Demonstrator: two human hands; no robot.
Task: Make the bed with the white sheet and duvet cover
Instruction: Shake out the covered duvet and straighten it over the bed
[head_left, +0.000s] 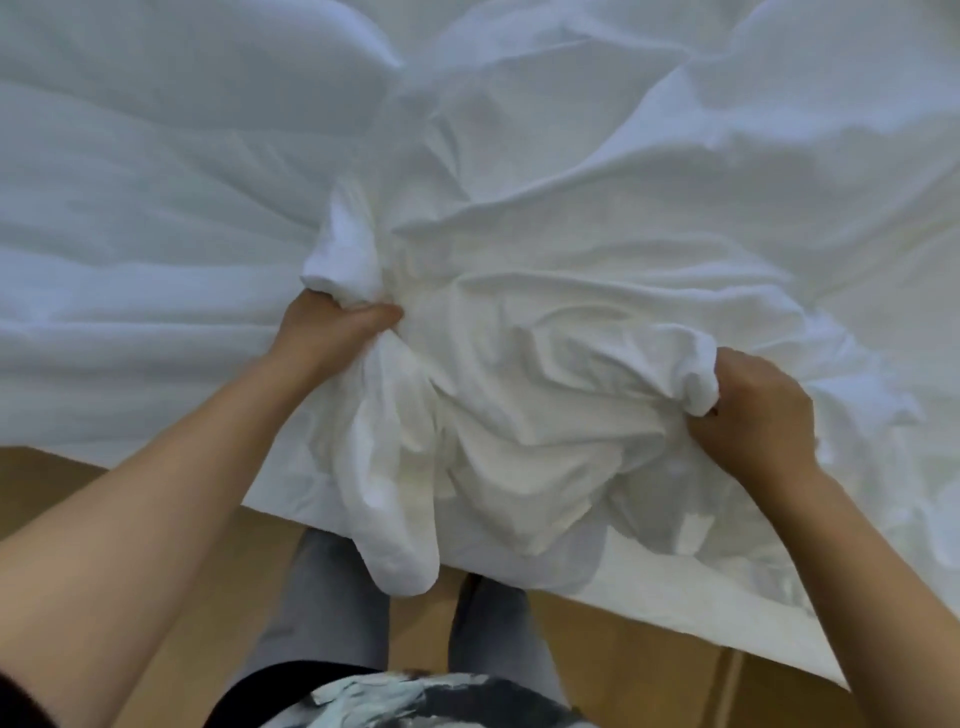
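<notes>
A crumpled white duvet cover (519, 405) lies bunched at the near edge of the bed, one thick fold drooping over the edge toward my legs. My left hand (332, 327) grips a gathered wad of this fabric, fingers buried in it. My right hand (753, 410) grips another bunched fold at the right. Underneath and beyond spreads the white sheet (130, 260), rumpled in long soft creases across the whole bed. Where cover ends and sheet begins is hard to tell at the right.
A wooden floor (156, 519) shows below the bed's near edge. My legs in grey trousers (332, 613) stand close against that edge. White bedding hangs over the edge at the lower right (727, 597).
</notes>
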